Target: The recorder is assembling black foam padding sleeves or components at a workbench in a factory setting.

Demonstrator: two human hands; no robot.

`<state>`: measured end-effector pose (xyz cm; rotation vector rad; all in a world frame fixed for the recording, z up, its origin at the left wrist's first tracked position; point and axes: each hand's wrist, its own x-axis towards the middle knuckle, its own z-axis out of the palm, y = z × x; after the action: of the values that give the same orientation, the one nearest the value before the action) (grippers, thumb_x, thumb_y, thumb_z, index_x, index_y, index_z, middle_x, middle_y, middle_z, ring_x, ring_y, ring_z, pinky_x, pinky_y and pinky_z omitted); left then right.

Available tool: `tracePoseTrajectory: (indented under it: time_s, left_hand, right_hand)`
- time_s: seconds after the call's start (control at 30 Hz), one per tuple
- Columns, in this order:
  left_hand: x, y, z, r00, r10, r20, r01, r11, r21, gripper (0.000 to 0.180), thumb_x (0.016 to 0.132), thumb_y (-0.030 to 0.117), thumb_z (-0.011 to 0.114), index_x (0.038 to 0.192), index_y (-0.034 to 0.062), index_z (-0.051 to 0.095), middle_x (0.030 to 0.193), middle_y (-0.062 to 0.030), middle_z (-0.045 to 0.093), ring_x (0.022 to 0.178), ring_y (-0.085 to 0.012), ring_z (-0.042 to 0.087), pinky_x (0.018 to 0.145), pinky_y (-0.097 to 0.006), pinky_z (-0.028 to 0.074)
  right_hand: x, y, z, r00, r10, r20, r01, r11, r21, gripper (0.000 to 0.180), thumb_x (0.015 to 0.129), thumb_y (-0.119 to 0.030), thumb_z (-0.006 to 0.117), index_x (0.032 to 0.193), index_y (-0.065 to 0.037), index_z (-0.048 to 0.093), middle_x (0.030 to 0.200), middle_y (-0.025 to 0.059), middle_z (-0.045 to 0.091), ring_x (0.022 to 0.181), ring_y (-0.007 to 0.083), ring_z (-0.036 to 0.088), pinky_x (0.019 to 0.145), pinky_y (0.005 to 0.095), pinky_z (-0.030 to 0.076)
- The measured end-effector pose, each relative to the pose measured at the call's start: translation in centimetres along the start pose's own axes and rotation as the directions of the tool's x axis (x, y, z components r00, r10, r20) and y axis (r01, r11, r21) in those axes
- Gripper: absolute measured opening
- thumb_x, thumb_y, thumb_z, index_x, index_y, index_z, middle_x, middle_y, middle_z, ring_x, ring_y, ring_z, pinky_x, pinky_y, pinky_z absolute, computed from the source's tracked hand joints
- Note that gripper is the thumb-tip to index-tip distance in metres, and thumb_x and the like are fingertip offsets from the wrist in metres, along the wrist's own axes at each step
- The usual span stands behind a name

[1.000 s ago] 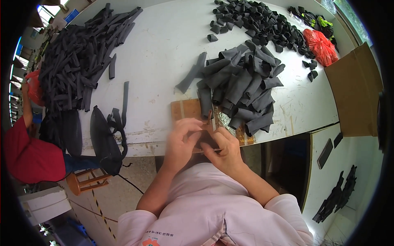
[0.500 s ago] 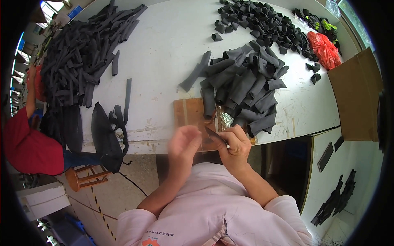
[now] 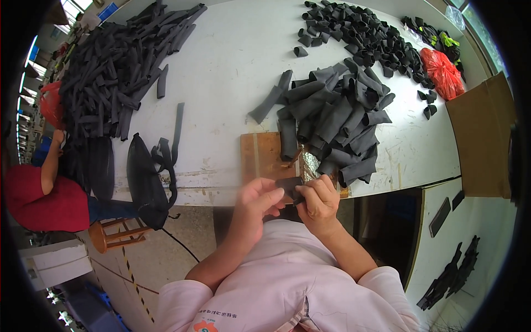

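Observation:
A short dark grey fabric piece is held between my hands, just in front of the table edge. My left hand pinches its left end with thumb and fingers. The right end is gripped by my right hand, its fingers curled over. Directly beyond my hands lies a brown board with tape on it and a small brown peg sticking up. A heap of dark grey fabric tubes partly covers the board's right side.
Long dark strips are piled at the far left, and small dark rolled pieces at the far right. A black pouch with straps hangs at the left edge. A red plastic bag sits beside a cardboard box. A co-worker in red is at left.
My left hand, blurred and apart from the fabric piece before, has come right and now grips it. The piece is turned flatter between both hands. The co-worker's arm has lowered.

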<state>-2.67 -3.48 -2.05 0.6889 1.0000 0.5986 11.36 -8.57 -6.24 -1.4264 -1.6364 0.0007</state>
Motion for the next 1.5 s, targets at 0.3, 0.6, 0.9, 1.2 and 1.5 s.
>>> tracePoseTrajectory:
  time_s: [0.3,0.6,0.9,1.2,1.5]
  left_hand:
    - [-0.3,-0.4,-0.6,1.0,-0.004,0.017,0.004,1.0,-0.016,0.011,0.075,0.006,0.057,0.085,0.0025,0.053,0.071,-0.0037,0.058,0.061,-0.0114,0.058,0.052,-0.021,0.043]
    - [0.3,-0.2,-0.8,0.999,-0.028,0.021,0.028,1.0,-0.009,0.015,0.071,0.001,0.06,0.085,0.0024,0.054,0.072,-0.0021,0.056,0.059,-0.0103,0.057,0.048,-0.019,0.043]
    - [1.4,-1.6,-1.9,0.992,0.111,-0.064,-0.101,0.985,0.137,0.011,0.073,0.001,0.051,0.084,-0.0006,0.056,0.069,-0.0023,0.056,0.057,-0.0056,0.051,0.048,-0.018,0.04]
    - [1.3,-2.8,-0.7,0.858,0.514,0.003,-0.435,0.723,0.537,0.008,0.075,0.002,0.059,0.081,-0.0014,0.055,0.066,-0.0034,0.058,0.056,-0.0056,0.053,0.05,-0.021,0.044]
    - [1.6,-2.4,-1.1,0.794,0.606,0.047,-0.469,0.563,0.68,0.009,0.071,0.004,0.059,0.078,0.0007,0.055,0.063,-0.0132,0.059,0.056,-0.0259,0.06,0.05,-0.032,0.047]
  right_hand:
    - [-0.4,0.2,-0.1,0.997,-0.074,0.035,0.077,0.993,-0.089,0.03,0.045,-0.004,0.059,0.075,0.001,0.058,0.067,0.0069,0.046,0.055,0.0205,0.043,0.045,0.0303,0.036]
    - [0.2,0.7,0.2,0.979,-0.187,0.086,0.2,0.961,-0.193,0.027,0.049,-0.008,0.056,0.074,0.003,0.058,0.068,0.0055,0.046,0.057,0.0185,0.045,0.048,0.0287,0.036]
    - [0.7,0.4,0.5,0.931,-0.325,0.166,0.356,0.909,-0.215,0.023,0.055,-0.006,0.06,0.077,0.002,0.06,0.072,0.005,0.049,0.061,0.0179,0.049,0.048,0.0284,0.037]
    - [0.4,-1.9,0.6,0.863,0.412,0.292,-0.505,0.738,0.448,0.035,0.067,-0.025,0.072,0.086,0.001,0.059,0.071,0.0089,0.052,0.06,0.0179,0.051,0.052,0.0283,0.042]
    - [2.4,-2.8,1.2,0.939,0.282,0.197,-0.311,0.94,0.14,0.002,0.069,-0.001,0.061,0.071,0.001,0.061,0.064,0.0116,0.056,0.055,0.0245,0.054,0.051,0.0311,0.043]
